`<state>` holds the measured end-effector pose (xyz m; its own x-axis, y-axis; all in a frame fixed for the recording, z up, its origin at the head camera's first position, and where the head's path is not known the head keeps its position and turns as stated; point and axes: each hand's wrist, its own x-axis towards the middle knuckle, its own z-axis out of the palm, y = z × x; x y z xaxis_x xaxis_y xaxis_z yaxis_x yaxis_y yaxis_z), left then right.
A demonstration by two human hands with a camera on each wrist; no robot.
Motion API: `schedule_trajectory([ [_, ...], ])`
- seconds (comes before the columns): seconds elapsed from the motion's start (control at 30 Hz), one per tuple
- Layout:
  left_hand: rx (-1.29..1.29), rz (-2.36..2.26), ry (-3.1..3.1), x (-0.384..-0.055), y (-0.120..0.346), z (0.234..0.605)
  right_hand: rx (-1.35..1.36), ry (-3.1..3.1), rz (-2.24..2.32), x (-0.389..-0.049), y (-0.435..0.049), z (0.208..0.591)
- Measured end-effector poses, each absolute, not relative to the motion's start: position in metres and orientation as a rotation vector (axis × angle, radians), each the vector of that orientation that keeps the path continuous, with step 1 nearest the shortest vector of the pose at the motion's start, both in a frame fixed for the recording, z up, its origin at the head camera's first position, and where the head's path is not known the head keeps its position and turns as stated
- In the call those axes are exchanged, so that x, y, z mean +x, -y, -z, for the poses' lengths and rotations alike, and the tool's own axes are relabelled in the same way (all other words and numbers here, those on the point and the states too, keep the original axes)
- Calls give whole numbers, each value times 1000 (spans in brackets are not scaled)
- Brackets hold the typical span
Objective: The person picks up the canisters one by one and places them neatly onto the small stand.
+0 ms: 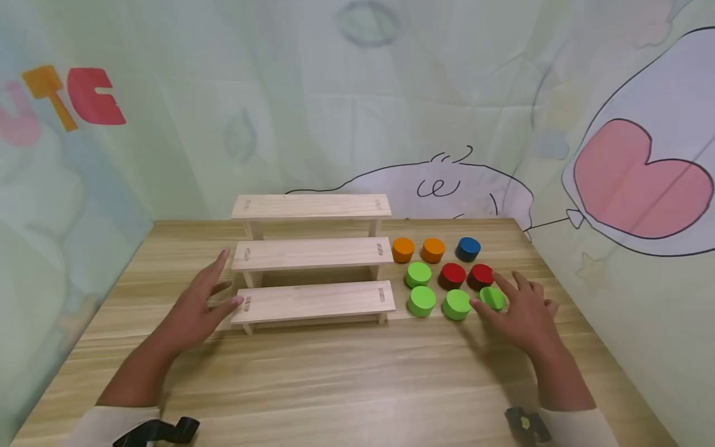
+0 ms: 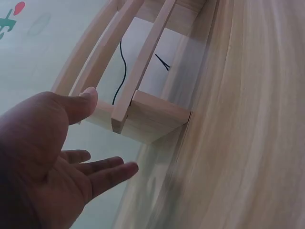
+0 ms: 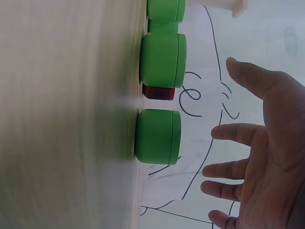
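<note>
Two hands show spread fingers, holding nothing. Under the right hand, apart from its fingers, sits a light-green flat-topped cylinder; neighbouring coloured cylinders crowd its thumb side. The left hand has its thumb at the end of a pale three-tier wooden rack; contact is unclear. Step in hand: apparently, reaching. Next move: likely lower and pinch the rim. Room remains wristward, on the wood-grain tabletop.

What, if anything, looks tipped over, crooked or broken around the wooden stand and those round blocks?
Nothing stands out. The wooden stand is upright, the round blocks sit flat on the table in loose rows, and no spill or damage shows.
</note>
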<state>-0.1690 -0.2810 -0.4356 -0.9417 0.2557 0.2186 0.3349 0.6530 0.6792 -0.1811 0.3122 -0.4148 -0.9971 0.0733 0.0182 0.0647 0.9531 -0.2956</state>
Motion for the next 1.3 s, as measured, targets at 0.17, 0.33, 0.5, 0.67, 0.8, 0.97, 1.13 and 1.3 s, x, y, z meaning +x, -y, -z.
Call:
schedule_trajectory([
  [0.17, -551, 1244, 2717, -178, 277, 441, -134, 3093, -462, -180, -318, 414],
  [0.33, -507, 1319, 2729, -180, 274, 445, -170, 3123, -460, -181, -321, 414],
  [0.5, -409, 1414, 2763, -177, 272, 449, -178, 3134, -480, -184, -321, 416],
  [0.67, -409, 1450, 2749, -177, 270, 453, -142, 3149, -540, -183, -326, 420],
  [0.8, -443, 1462, 2725, -178, 268, 453, -94, 3119, -642, -184, -330, 422],
  [0.97, -452, 1558, 2698, -178, 268, 455, 9, 3099, -735, -186, -336, 424],
  [1.13, -445, 1599, 2704, -180, 268, 456, 2, 3125, -758, -186, -339, 426],
  [1.3, -437, 1625, 2705, -182, 269, 457, 22, 3110, -745, -187, -341, 429],
])
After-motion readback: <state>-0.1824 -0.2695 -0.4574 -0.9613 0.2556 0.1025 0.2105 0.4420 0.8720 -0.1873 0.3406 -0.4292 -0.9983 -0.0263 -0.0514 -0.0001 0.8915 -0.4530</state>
